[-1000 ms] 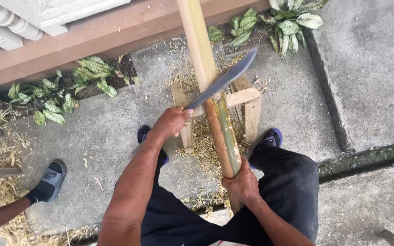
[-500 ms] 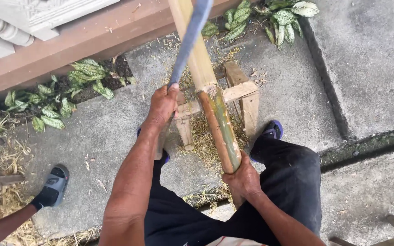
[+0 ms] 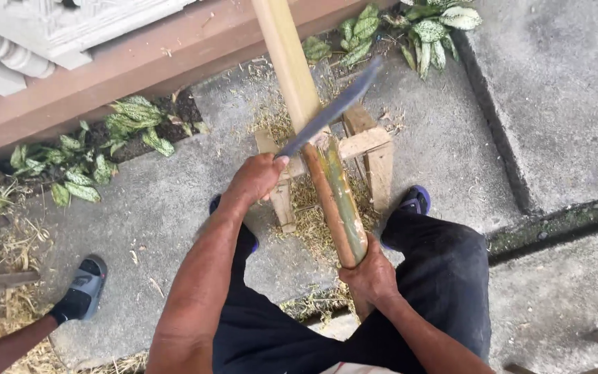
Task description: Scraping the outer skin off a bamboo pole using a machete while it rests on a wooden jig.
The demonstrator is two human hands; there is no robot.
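Running from the top centre of the frame down to the lower middle, a long bamboo pole (image 3: 295, 76) is laid across a small wooden stand (image 3: 372, 149) on the concrete. Its lower end is clamped in the right hand (image 3: 372, 277), while a long dark blade (image 3: 333, 111) is gripped at the handle by the left hand (image 3: 257, 176), the edge set against the pole just above the stand. The pole is judged stiff, hard and fairly light, with a smooth, somewhat slippery green skin below the pale stripped part; it is best held low, well clear of the blade. A sandalled foot (image 3: 81, 294) of another person is seen at lower left.
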